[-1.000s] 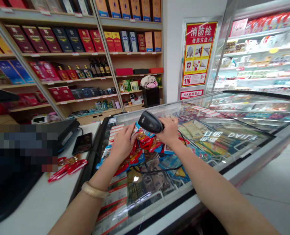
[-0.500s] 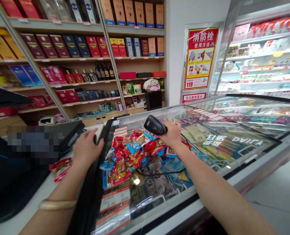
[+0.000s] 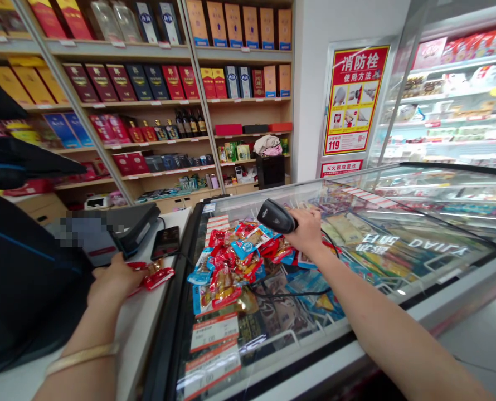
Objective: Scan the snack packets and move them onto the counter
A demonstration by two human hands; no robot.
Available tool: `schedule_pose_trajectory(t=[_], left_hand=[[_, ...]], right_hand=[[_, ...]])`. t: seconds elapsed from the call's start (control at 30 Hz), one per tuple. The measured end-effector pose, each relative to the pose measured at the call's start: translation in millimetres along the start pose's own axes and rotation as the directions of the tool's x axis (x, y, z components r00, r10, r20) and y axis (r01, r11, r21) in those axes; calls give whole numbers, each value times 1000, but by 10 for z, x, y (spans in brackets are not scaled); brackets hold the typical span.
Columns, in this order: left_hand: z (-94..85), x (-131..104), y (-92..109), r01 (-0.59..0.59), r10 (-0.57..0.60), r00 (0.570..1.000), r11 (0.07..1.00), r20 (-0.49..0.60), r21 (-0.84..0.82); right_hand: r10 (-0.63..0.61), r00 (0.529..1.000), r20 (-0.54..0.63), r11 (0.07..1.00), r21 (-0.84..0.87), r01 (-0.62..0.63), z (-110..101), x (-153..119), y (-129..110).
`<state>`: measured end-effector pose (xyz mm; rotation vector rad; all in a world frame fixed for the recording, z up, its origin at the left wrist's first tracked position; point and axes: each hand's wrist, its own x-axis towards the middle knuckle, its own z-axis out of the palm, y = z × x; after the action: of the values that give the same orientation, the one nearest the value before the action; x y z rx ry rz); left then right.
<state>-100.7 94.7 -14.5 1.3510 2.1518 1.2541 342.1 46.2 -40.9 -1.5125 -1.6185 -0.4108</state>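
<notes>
My left hand (image 3: 113, 279) is low over the white counter, its fingers curled on a red snack packet (image 3: 156, 276) that sticks out to the right. Part of its grip is hidden behind the hand. My right hand (image 3: 305, 229) is wrapped round the handle of a black barcode scanner (image 3: 276, 216), whose head points left. Below the scanner, a pile of red and blue snack packets (image 3: 227, 262) is spread on the glass lid of a freezer (image 3: 281, 340). A black phone (image 3: 166, 241) lies on the counter beyond the held packet.
A dark checkout machine (image 3: 18, 267) and a black device with a partly blurred screen (image 3: 137, 225) stand at left. The scanner's cable (image 3: 292, 295) loops over the glass. Shelves of boxed bottles (image 3: 143, 83) line the back; a red fire-hydrant sign (image 3: 355, 100) hangs right of them.
My left hand has moved down and left, off the phone, onto the snack packet, which has shifted on the counter. My right hand keeps the scanner over the pile. The view has turned slightly left.
</notes>
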Motion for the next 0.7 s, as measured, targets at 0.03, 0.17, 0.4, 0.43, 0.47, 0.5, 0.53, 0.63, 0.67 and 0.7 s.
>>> schedule_pose_trajectory(t=[0.03,0.17,0.4,0.43,0.47,0.5,0.53,0.63,0.67,0.7], left_hand=[[-34,-31,28,24,-24,1000,999,-12,44],[-122,-192,197,-13,35,994,980,-107,199],[190,-512,637,28,-28,1000,749,10,-662],[247,-560,704,158,-69,987,621,147,-768],[300,-607,768,277,-85,959,508,272,-816],[351,-651,830,368,-84,926,424,368,-828],[402,-694,890,424,-75,901,362,427,-830],[575,-820,1060,475,-15,871,275,490,-836],[641,-863,1111,480,11,866,263,500,-837],[708,-907,1158,485,34,861,252,508,-838]], right_hand=[[-1,1000,-1,1000,-1,1,0,-1,-2],[-3,1000,-5,1000,-6,3,4,-2,3],[24,999,-42,1000,11,-23,-2,9,15],[29,999,-43,999,16,-28,-3,11,12],[33,999,-42,999,23,-32,-2,12,10],[36,999,-41,999,35,-34,0,13,6],[37,999,-40,998,48,-35,3,13,2],[36,999,-33,996,84,-33,10,14,-12],[30,999,-28,996,90,-28,10,15,-18],[23,999,-22,995,93,-21,7,16,-24]])
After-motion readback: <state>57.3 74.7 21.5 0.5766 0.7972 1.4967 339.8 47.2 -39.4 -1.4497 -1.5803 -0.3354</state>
